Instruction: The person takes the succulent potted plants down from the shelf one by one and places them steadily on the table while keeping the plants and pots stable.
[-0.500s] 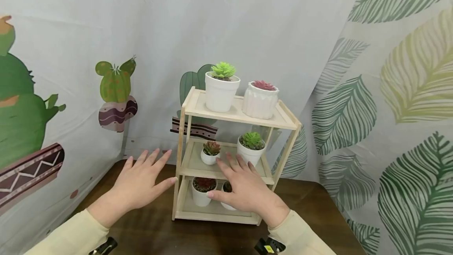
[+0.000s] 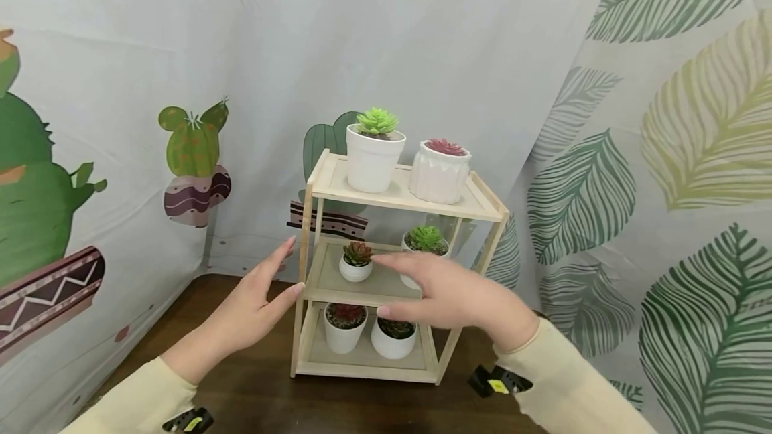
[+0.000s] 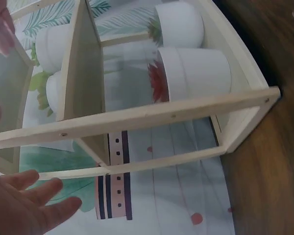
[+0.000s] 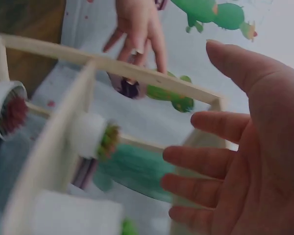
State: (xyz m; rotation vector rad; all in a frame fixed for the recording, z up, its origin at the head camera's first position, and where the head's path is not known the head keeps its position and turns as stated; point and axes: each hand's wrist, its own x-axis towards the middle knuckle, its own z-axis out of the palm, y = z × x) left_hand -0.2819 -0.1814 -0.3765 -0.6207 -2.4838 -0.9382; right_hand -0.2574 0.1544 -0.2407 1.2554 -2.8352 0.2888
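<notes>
A light wooden three-tier shelf holds potted succulents. My left hand hovers beside its left post, fingers extended and holding nothing. In front of the middle tier, my right hand is turned sideways with straight fingers and an empty palm. Its fingertips overlap the area beside a small white pot with a reddish succulent. Behind that hand, a white pot with a green succulent is partly hidden. In the right wrist view the thumb and fingers are spread apart.
The top tier carries a tall white pot and a ribbed white pot. Below stand a white pot with a dark red plant and a rounded white pot. A dark wooden table lies underneath; printed cloth hangs behind.
Both hands have turned from palms down, fingers spread, to edge-on with palms facing inward. My right hand has shifted right, uncovering the lower rounded pot. The pots stay in place.
</notes>
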